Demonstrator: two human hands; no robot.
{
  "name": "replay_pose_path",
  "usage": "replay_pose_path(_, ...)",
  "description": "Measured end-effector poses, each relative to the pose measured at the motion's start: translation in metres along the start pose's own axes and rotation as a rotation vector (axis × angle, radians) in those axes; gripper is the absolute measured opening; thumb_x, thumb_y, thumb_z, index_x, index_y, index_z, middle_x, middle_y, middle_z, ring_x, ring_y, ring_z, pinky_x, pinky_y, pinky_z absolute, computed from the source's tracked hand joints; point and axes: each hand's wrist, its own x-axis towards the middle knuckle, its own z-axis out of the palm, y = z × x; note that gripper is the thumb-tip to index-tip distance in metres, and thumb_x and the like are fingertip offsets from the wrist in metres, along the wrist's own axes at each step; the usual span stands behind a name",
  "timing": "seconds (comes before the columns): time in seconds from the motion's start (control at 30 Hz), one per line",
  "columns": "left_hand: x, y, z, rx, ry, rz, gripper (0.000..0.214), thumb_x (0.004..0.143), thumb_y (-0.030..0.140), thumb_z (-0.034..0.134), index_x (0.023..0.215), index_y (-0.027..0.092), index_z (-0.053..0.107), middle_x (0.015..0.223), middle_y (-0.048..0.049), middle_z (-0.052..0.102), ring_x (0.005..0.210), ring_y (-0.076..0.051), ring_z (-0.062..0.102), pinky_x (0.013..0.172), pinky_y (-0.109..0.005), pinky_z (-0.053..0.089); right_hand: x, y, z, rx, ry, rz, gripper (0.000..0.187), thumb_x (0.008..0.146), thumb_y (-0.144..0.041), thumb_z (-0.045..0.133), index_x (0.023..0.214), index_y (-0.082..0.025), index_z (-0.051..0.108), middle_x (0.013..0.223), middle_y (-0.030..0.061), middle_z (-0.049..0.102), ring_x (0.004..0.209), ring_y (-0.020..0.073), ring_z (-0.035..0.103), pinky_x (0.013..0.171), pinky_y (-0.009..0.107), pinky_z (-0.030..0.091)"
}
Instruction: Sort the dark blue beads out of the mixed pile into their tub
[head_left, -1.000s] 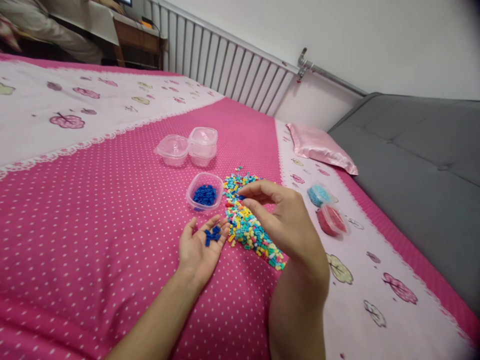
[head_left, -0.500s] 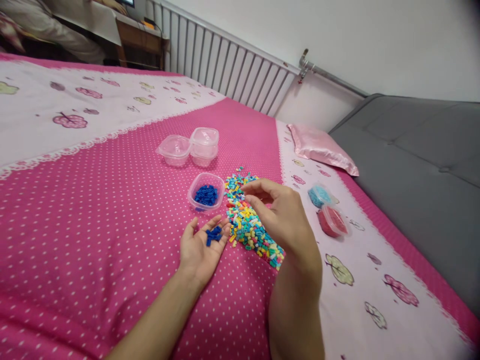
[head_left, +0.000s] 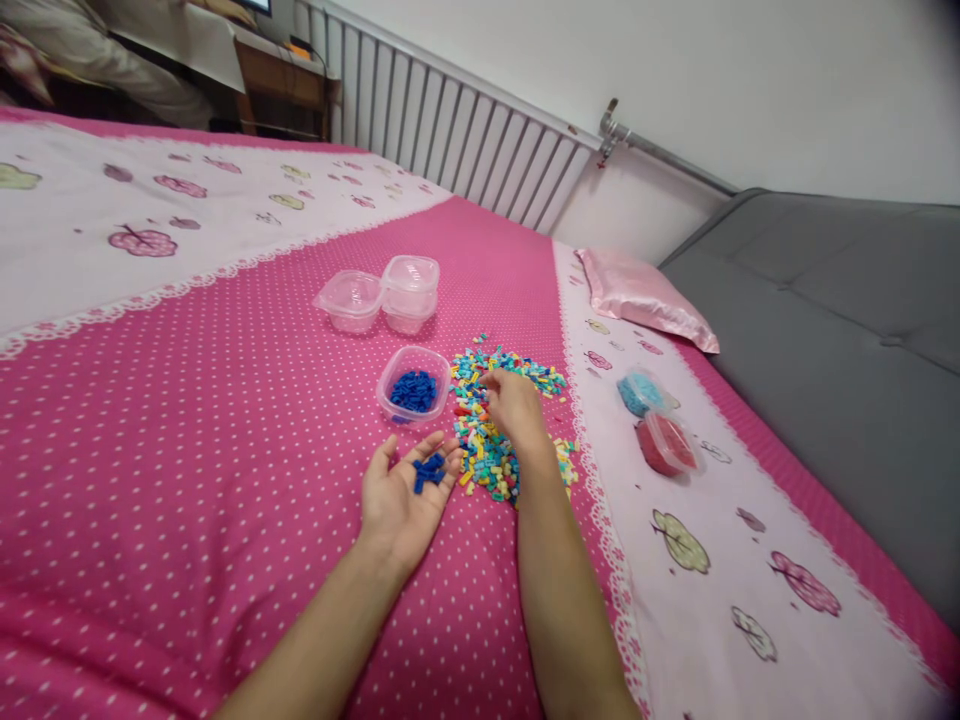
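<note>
I can steer a hand freely over the bedspread (head_left: 225, 420) left of the blue-filled tub (head_left: 385, 398), or into its open top. Beyond it, clear containers (head_left: 350, 302) block my way; on its near side, the left hand (head_left: 401, 503); to its right, loose pieces (head_left: 487, 467) and the right hand (head_left: 516, 405).

Home bedroom; bed with pink dotted bedspread (head_left: 247, 430); satin pillow (head_left: 645, 300); grey padded headboard (head_left: 840, 300).

three filled tubs (head_left: 662, 447), one brick pile (head_left: 482, 458), one pillow (head_left: 645, 300)
</note>
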Motion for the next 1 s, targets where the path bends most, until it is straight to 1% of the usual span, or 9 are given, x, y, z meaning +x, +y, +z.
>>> replay_pose_path(0.17,0.001,0.000,0.000,0.008,-0.008,0.006,0.036,0.088,0.032,0.033,0.088,0.008,0.059,0.080,-0.0164,0.064,0.076,-0.021,0.065,0.063,-0.031,0.057,0.008,0.010,0.020,-0.100,-0.083,0.107,0.030,0.083,-0.017,0.051,0.105,-0.025,0.069,0.110,0.0058,0.069,0.105,0.0205,0.061,0.088,0.028,0.045)
replay_pose_path(0.27,0.000,0.000,0.000,0.011,-0.015,0.008,0.035,0.088,0.032,0.033,0.087,0.008,0.059,0.080,-0.0167,0.064,0.076,-0.021,0.065,0.064,-0.030,0.057,0.012,0.015,0.027,-0.113,-0.074,0.102,0.030,0.083,-0.019,0.051,0.106,-0.026,0.069,0.113,0.0063,0.067,0.106,0.0208,0.061,0.088,0.028,0.044)
replay_pose_path(0.4,-0.002,0.000,0.001,0.021,-0.008,0.004,0.035,0.089,0.032,0.033,0.087,0.009,0.059,0.080,-0.0161,0.064,0.075,-0.021,0.065,0.062,-0.031,0.057,0.013,0.017,0.029,-0.105,-0.075,0.096,0.027,0.083,-0.024,0.054,0.105,-0.027,0.069,0.109,0.0061,0.068,0.104,0.0193,0.061,0.087,0.027,0.044)
replay_pose_path(0.63,0.000,0.000,0.000,0.000,0.000,-0.003,0.035,0.088,0.032,0.035,0.089,0.009,0.061,0.081,-0.0160,0.064,0.076,-0.022,0.065,0.061,-0.032,0.057,0.013,0.017,0.030,-0.081,-0.068,0.101,0.018,0.082,-0.023,0.054,0.089,-0.024,0.071,0.102,0.0055,0.069,0.096,0.0178,0.063,0.083,0.025,0.044)
replay_pose_path(0.77,0.000,0.000,0.001,0.013,-0.013,0.008,0.036,0.088,0.033,0.034,0.085,0.008,0.060,0.080,-0.0169,0.064,0.074,-0.021,0.065,0.061,-0.031,0.057,0.012,0.015,0.027,-0.067,-0.066,0.110,0.019,0.082,-0.020,0.052,0.089,-0.022,0.069,0.102,0.0063,0.069,0.097,0.0187,0.062,0.081,0.026,0.044)
replay_pose_path(0.9,-0.001,0.000,0.001,0.018,-0.014,0.009,0.037,0.088,0.033,0.033,0.085,0.007,0.060,0.080,-0.0171,0.063,0.073,-0.021,0.065,0.061,-0.031,0.057,0.009,0.012,0.018,-0.002,-0.071,0.133,0.018,0.083,-0.020,0.051,0.088,-0.021,0.068,0.096,0.0051,0.071,0.094,0.0173,0.063,0.082,0.025,0.043)
replay_pose_path(1.0,0.000,0.000,0.000,0.016,-0.019,0.002,0.036,0.088,0.033,0.034,0.086,0.008,0.060,0.080,-0.0167,0.064,0.075,-0.021,0.065,0.061,-0.031,0.057,0.007,0.009,0.009,0.054,-0.027,0.112,0.017,0.082,-0.019,0.051,0.089,-0.021,0.067,0.094,0.0045,0.071,0.092,0.0168,0.063,0.082,0.025,0.043)
